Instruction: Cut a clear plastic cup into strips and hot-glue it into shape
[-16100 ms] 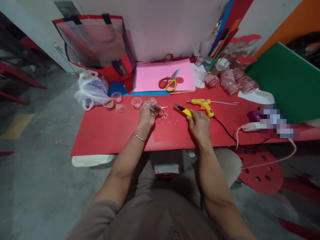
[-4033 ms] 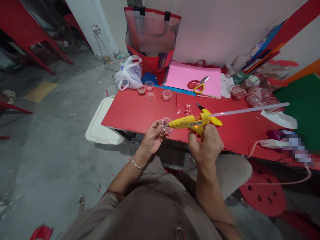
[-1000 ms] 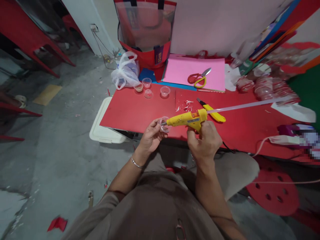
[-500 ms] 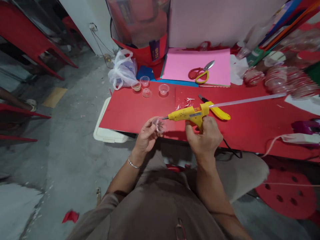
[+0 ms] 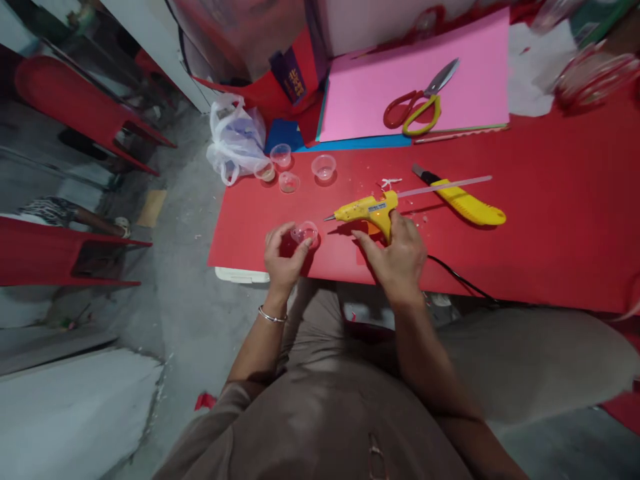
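My left hand point(image 5: 284, 255) pinches a small clear plastic cup point(image 5: 306, 233) between thumb and fingers, low over the near left part of the red table. In my right hand point(image 5: 397, 257) is a yellow hot glue gun point(image 5: 367, 208), its fingers around the handle and its thumb lifted away. The gun's metal nozzle points left toward the cup, a short way apart from it. A translucent glue stick point(image 5: 450, 185) juts from its back. Behind it lies a yellow utility knife point(image 5: 467, 203), near some white scraps point(image 5: 390, 182).
Several small clear cups point(image 5: 324, 168) stand at the back left beside a white plastic bag point(image 5: 237, 137). Scissors point(image 5: 423, 100) lie on pink sheets point(image 5: 360, 87). A black cord point(image 5: 463, 279) crosses the table's front edge. Another person's leg point(image 5: 95, 219) shows by red chairs point(image 5: 75, 107).
The gun's nozzle has come away from the cup. My left hand has lowered the cup toward the table, and my right thumb has lifted off the handle. The view has shifted closer.
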`<state>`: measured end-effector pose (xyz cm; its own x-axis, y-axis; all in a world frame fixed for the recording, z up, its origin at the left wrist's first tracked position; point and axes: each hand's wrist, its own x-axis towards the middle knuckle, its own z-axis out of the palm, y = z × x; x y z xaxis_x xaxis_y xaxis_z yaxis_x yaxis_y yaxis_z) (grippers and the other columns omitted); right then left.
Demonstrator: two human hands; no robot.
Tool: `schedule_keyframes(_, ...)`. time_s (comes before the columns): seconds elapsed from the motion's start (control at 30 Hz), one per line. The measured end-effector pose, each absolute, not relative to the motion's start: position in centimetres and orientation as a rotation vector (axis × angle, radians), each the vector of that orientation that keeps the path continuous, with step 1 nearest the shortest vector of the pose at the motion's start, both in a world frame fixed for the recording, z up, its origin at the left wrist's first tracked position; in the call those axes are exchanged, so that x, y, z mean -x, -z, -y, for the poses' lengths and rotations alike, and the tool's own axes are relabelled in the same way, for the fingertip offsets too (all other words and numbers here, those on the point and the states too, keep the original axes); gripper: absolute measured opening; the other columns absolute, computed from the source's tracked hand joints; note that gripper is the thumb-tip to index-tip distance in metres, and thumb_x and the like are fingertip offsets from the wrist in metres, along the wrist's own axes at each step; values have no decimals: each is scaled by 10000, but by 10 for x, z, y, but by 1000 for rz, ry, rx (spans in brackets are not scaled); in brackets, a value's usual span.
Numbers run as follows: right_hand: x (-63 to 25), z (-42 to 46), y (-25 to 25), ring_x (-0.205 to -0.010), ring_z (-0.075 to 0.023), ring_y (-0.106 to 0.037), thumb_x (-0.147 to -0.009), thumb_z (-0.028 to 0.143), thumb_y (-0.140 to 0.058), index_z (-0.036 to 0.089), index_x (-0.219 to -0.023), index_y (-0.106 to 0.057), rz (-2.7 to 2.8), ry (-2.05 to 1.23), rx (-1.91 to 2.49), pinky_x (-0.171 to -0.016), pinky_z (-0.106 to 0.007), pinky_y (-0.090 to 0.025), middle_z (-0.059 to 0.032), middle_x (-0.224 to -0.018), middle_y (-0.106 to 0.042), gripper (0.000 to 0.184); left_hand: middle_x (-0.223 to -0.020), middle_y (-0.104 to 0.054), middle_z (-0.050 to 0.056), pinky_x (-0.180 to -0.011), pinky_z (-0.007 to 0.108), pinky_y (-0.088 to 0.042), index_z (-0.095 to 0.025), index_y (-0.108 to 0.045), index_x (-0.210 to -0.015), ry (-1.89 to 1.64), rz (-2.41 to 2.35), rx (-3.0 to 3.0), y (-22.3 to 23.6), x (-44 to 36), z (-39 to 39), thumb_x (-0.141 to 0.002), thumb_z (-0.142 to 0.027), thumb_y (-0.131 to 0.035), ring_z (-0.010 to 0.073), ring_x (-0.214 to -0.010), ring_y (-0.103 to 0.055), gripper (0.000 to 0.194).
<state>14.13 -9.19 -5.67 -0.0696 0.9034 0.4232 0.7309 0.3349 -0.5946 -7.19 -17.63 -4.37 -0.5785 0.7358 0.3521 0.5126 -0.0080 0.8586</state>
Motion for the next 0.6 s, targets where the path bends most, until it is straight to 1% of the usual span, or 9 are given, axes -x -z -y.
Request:
schedule_keyframes(0.07,-141,87,62,-1137,-326,-677,-957,593,-673,145,-1431,-564,1849,-325,1442,-942,-453,-569,-200,-1228,-709,662,-1218,-710,97,-1102,440,-514,-238,-742,-1212,-1546,-2123,-1439,46,74,173,-834,-379,-855,239,-1172,-652,419)
schedule_keyframes(0.13,-141,84,64,-1157,-325,-672,-980,497,-657,162,-1465,-534,1841,-371,1421,-960,-467,-572,-195,-1256,-696,602,-1205,-715,87,-1115,463,-508,-263,-752,-1216,-1475,-2173,-1516,47,75,171,-837,-383,-847,248,-1184,-641,408)
schedule_keyframes(0.23,-141,82,65,-1182,-319,-669,-990,311,-579,176,-1491,-522,1830,-422,1379,-1009,-496,-566,-189,-1290,-687,521,-1201,-717,80,-1129,494,-496,-286,-758,-1219,-1418,-2214,-1569,48,73,171,-831,-389,-848,261,-1192,-633,411)
schedule_keyframes(0.3,-141,82,66,-1199,-318,-668,-975,233,-525,173,-1491,-532,1835,-437,1363,-1036,-506,-558,-191,-1300,-692,519,-1206,-718,81,-1138,502,-488,-291,-754,-1229,-1402,-2214,-1574,48,72,171,-840,-388,-842,263,-1197,-631,410)
schedule_keyframes(0.47,-142,80,68,-1185,-330,-673,-965,237,-502,135,-1484,-545,1828,-415,1355,-1021,-513,-569,-213,-1278,-701,531,-1218,-717,86,-1165,507,-458,-288,-734,-1244,-1389,-2193,-1588,49,72,173,-850,-395,-839,267,-1212,-623,422)
schedule_keyframes(0.6,-142,80,69,-1175,-326,-671,-955,233,-500,157,-1504,-535,1846,-432,1364,-1012,-520,-572,-201,-1279,-697,556,-1196,-727,89,-1156,521,-460,-273,-739,-1201,-1357,-2209,-1586,48,70,172,-840,-409,-844,279,-1207,-628,400)
